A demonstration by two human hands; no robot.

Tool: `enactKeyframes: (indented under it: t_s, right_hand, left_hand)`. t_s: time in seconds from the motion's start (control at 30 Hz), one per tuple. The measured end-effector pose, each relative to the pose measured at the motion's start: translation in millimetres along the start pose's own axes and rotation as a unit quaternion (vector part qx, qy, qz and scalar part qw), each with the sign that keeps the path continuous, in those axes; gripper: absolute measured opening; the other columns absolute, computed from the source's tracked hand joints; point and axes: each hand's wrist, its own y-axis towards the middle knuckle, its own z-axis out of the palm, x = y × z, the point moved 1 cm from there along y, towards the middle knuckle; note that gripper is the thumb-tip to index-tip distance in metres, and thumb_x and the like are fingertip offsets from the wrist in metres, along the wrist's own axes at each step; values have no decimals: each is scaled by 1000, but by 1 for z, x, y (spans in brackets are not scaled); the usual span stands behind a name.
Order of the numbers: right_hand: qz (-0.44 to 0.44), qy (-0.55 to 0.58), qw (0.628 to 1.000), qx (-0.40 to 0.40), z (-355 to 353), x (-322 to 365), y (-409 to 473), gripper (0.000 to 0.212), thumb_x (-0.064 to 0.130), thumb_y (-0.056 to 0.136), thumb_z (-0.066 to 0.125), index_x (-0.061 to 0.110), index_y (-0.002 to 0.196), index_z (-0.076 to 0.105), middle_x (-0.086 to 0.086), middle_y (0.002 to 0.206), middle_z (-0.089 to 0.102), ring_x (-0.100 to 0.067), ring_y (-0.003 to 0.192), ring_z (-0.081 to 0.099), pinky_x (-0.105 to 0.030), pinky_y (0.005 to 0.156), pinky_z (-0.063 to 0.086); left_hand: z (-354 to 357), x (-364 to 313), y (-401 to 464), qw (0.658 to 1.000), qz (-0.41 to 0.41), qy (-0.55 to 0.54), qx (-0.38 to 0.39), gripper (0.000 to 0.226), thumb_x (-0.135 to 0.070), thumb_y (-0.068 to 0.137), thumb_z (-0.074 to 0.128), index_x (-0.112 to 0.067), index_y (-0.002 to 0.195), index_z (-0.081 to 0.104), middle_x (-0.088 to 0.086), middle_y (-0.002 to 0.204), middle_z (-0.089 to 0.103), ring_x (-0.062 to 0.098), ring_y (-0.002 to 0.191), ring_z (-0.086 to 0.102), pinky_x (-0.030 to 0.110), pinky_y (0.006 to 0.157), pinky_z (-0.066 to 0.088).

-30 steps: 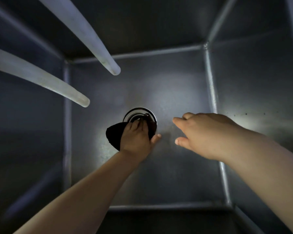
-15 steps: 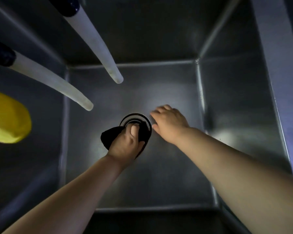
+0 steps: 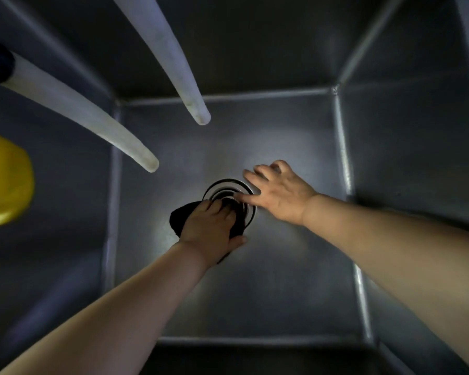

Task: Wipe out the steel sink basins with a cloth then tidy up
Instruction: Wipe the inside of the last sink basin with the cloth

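While the left hand (image 3: pixel 210 221) presses the dark cloth (image 3: pixel 180 219) at the drain (image 3: pixel 229 189) rim's near-left, the right hand (image 3: pixel 278 192), fingers spread, seemingly touches its right edge.

We looked down into a deep steel sink basin (image 3: pixel 282 301). At the middle of its floor sat the round drain (image 3: pixel 229 190), a dark cloth (image 3: pixel 180 219) lying partly over its near-left rim.

- Left hand (image 3: pixel 210 224): arm reaching down and forward, palm down, fingers curled, gripping a cloth (image 3: pixel 180 217).
- Right hand (image 3: pixel 278 193): arm stretched forward, fingers spread, palm down.
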Motion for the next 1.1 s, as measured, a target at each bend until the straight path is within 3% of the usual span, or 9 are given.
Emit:
enactKeyframes:
  t_s: [0.1, 0.17, 0.37, 0.57, 0.73, 0.93, 1.1]
  right_hand:
    - [14, -1, 1000, -6, 3, 3, -3, 66, 17, 91, 48, 40, 145, 20, -13, 148, 23, -34, 131, 26, -50, 98, 32]
    - [23, 7, 1000, -11, 7, 4, -5, 64, 15, 91, 46, 40, 146, 22, -14, 150, 23, -34, 135, 24, -50, 102, 29]
    - [46, 38, 997, -52, 16, 8, -5, 64, 8, 83, 58, 37, 138, 44, -16, 147, 38, -36, 134, 36, -50, 105, 30]
    - [58, 57, 996, -28, 18, 9, -5, 64, 10, 87, 42, 39, 143, 33, -15, 152, 26, -36, 140, 23, -51, 109, 20]
    - [59, 60, 996, -41, 19, 10, -4, 62, 10, 89, 46, 39, 143, 34, -15, 152, 29, -36, 139, 25, -51, 109, 21]
    - [53, 61, 996, -27, 19, 7, -5, 61, 10, 91, 43, 39, 143, 31, -15, 154, 22, -35, 142, 19, -51, 110, 17]
    - [58, 55, 996, -49, 17, 9, -6, 55, 11, 89, 52, 37, 136, 45, -16, 149, 35, -36, 138, 30, -51, 109, 26]
  left_hand:
    - [-5, 5, -1, 987, 41, 156, 25, 77, -63, 93, 14, -8, 146, 24, 8, 146, 36, 29, 135, 20, 40, 107, 17]
    - [-5, 7, 0, 979, 53, 196, 24, 78, -62, 93, 12, -4, 145, 24, 10, 143, 38, 30, 132, 21, 39, 103, 20]
    - [3, 1, 7, 999, -23, 48, -5, 66, -53, 96, 19, -8, 138, 42, 4, 133, 51, 25, 127, 30, 36, 102, 23]
    - [4, -14, 0, 988, -91, -113, -52, 40, -39, 94, 34, -17, 110, 63, -4, 115, 62, 25, 122, 34, 35, 93, 17]
    - [1, -9, 4, 985, -57, -161, -19, 33, -31, 92, 38, -18, 116, 58, -7, 122, 59, 23, 122, 32, 34, 94, 17]
    - [-12, 7, 2, 995, 51, 88, 22, 54, -50, 97, 25, -15, 122, 58, 0, 120, 60, 27, 119, 35, 39, 95, 24]
    - [-21, 9, 4, 974, 88, 188, 94, 44, -46, 96, 34, -37, 139, 36, 5, 136, 44, 33, 124, 27, 44, 88, 25]
